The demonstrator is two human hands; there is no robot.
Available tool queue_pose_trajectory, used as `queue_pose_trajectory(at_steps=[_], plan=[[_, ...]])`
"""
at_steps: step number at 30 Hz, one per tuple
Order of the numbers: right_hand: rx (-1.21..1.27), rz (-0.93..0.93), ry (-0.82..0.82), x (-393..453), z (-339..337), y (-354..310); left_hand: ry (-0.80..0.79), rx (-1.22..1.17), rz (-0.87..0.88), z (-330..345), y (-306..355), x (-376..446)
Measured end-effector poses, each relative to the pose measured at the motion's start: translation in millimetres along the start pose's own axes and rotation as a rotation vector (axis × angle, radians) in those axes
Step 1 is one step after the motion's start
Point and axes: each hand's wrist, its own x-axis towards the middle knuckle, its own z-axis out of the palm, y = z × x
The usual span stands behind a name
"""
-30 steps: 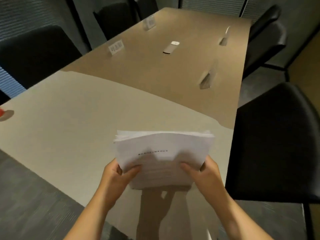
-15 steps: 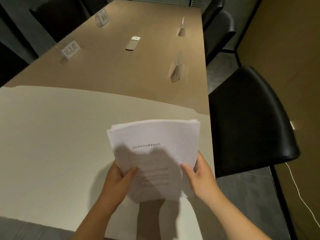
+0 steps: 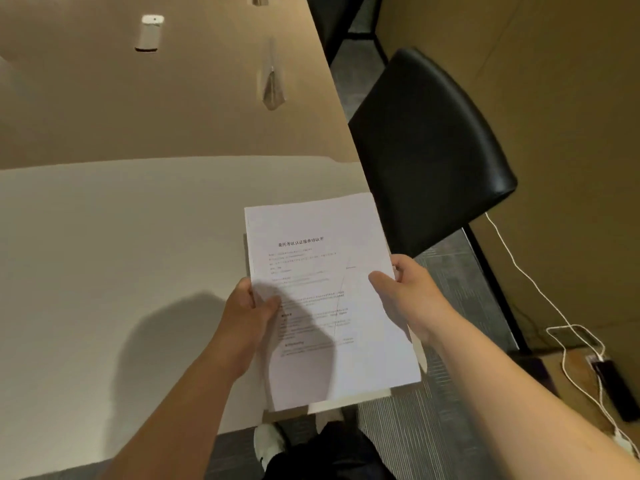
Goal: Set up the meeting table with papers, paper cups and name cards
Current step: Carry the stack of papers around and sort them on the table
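The stack of papers (image 3: 329,299) was held above the table (image 3: 104,254) near its right edge, printed side up. Left hand (image 3: 251,311) gripped the stack's left edge, thumb on top. Right hand (image 3: 403,289) pinched the right edge, thumb on top. Beyond the right hand: black chair (image 3: 426,150). Further fwd of the left hand: a clear name card stand (image 3: 272,88) and a white remote (image 3: 149,32) on the table.

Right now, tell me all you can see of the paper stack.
The stack is white printed sheets, the top page showing a centred title and faint text lines. It is held over the table's near right corner, tilted. The left hand pinches its left edge, the right hand its right edge, thumbs on top.
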Motion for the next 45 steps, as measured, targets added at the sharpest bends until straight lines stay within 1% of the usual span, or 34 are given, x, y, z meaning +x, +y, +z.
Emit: queue_pose_trajectory(at_steps=[3,5,7,10,13,19,22,24,28,32,37,39,43,45], plan=[[-0.055,0.091,-0.014,10,-3,30,-0.037,0.028,-0.054,11,-8,15],[-0.178,0.14,-0.036,16,-1,52,-0.051,0.138,-0.086,22,-15,22],[-0.267,0.177,0.001,20,2,68,-0.042,0.282,-0.115,33,-25,26],[-0.315,0.142,0.102,25,0,80,-0.023,0.399,-0.094,47,-38,31],[-0.401,0.1,0.122,32,-9,86,-0.015,0.47,-0.056,57,-45,29],[-0.408,0.072,0.099,42,-19,92,0.152,0.448,-0.076,60,-45,25],[-0.421,0.079,0.054,42,-15,92,0.133,0.446,-0.072,61,-43,24],[-0.396,0.085,0.074,43,-15,93,0.121,0.453,-0.08,61,-41,24],[-0.386,0.108,0.124,45,-17,101,0.2,0.424,-0.122,57,-41,26],[-0.33,0.103,0.093,45,-16,102,0.115,0.393,-0.136,60,-40,19],[-0.316,0.127,0.083,51,-22,109,0.091,0.366,-0.128,61,-43,17],[-0.298,0.122,0.07,55,-24,116,0.101,0.362,-0.129,63,-43,17],[-0.287,0.116,0.08,53,-26,110,0.175,0.332,-0.116,66,-42,17],[-0.266,0.117,0.085,52,-26,106,0.17,0.316,-0.135,67,-42,18]])
